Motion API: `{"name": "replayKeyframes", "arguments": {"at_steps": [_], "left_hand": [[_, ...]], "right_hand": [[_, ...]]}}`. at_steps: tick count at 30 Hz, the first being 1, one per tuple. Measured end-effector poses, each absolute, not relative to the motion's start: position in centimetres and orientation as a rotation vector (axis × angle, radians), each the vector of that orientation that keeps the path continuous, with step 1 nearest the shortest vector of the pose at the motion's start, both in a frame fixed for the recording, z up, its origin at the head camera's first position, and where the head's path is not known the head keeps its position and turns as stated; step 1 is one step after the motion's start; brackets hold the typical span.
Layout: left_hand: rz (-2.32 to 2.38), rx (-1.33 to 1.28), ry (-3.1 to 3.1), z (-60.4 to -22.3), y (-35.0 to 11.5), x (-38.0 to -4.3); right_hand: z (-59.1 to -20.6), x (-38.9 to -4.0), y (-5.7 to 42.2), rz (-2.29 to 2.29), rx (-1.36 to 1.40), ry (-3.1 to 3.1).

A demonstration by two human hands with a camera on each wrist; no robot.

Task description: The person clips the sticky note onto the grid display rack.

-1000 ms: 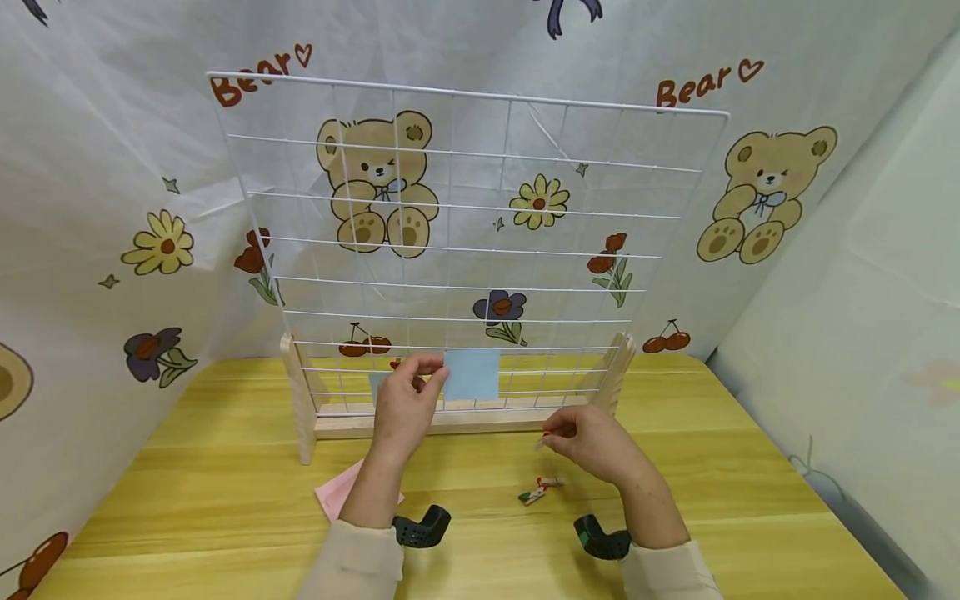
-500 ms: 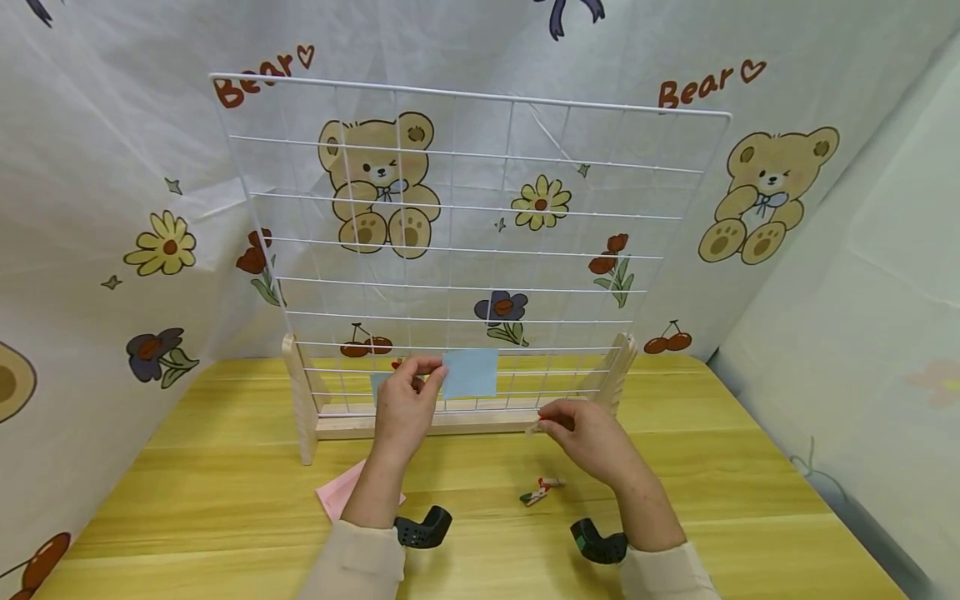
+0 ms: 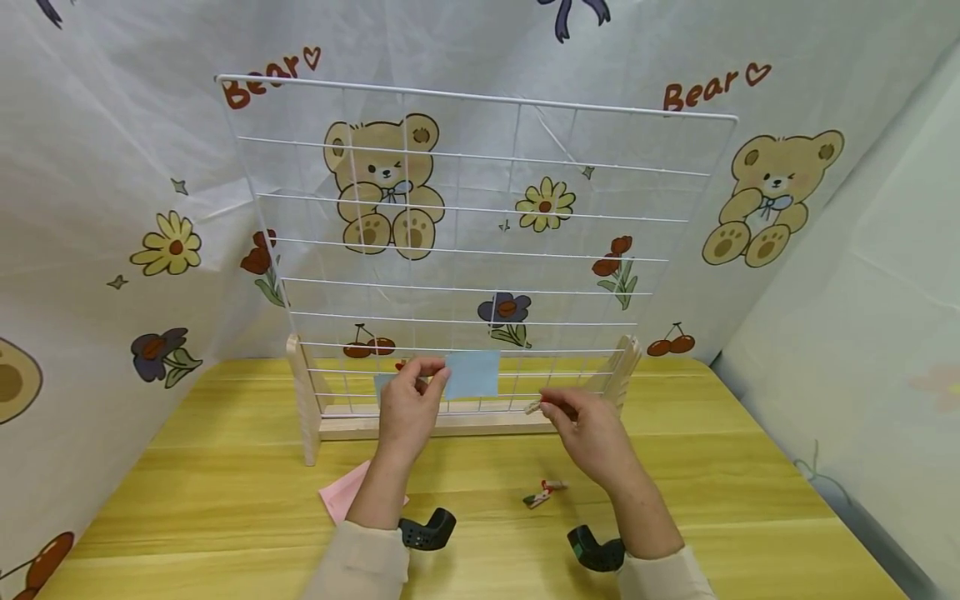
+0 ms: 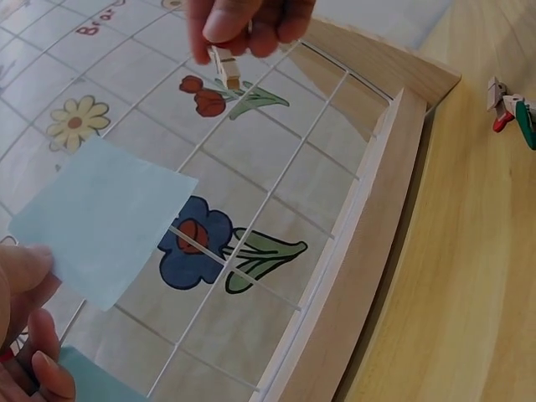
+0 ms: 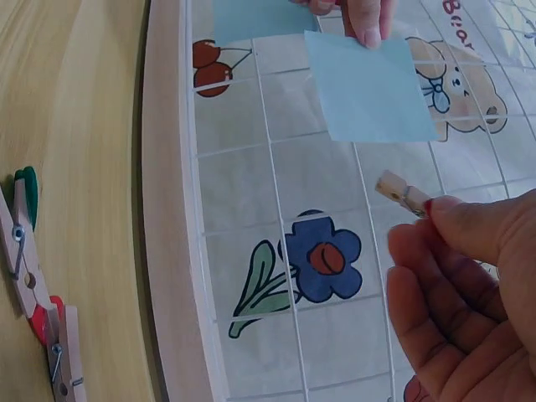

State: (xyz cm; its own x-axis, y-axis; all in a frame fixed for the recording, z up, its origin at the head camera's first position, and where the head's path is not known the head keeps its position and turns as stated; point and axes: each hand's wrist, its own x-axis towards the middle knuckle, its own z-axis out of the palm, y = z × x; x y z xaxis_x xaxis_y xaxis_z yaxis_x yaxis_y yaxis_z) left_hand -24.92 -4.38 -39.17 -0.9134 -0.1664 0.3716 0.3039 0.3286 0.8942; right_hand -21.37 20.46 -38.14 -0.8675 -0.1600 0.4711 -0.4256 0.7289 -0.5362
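Note:
My left hand (image 3: 407, 408) pinches the left edge of a light blue paper square (image 3: 472, 374) between thumb and fingers, holding it up before the white wire grid (image 3: 457, 250). To its right, my right hand (image 3: 592, 433) pinches a small wooden clothespin (image 5: 402, 193) by one end, its free end pointing toward the paper. A bit of red shows at my thumb there. A second blue paper (image 4: 96, 377) is at the grid behind my left hand, partly hidden. The clothespin and the blue square are apart in the right wrist view.
The grid stands in a wooden base (image 3: 435, 427) on a wood-grain table (image 3: 480, 558). Small clothespins with red and green marks (image 3: 542, 493) lie in front of my right hand. Pink paper (image 3: 345, 492) lies partly under my left forearm. A bear-print cloth (image 3: 600, 50) hangs behind.
My right hand has risen and moved slightly toward the grid, carrying the clothespin nearer to the blue paper. My left hand keeps its hold on the paper in about the same place.

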Motion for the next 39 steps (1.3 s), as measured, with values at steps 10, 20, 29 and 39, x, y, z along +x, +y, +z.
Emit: {"name": "replayKeyframes", "arguments": {"at_steps": [10,20,29,39], "left_hand": [[-1.611,-0.127,-2.197,-39.1,-4.3,-24.8],[-1.594,-0.137,-2.211,-39.3,-4.5,-24.9],[-1.614,-0.124,-2.203,-39.3,-4.7,-25.0],[-1.596,-0.113,-2.211,-39.2,-4.7,-25.2]], "right_hand": [[-37.8,-21.2,19.9,0.903,0.469,-2.352],[-37.7,-21.5,19.5,0.84,0.504,-2.217],[-37.1,-21.5,18.7,0.785,0.535,-2.147],[-36.6,-21.8,17.5,0.751,0.476,-2.093]]}}
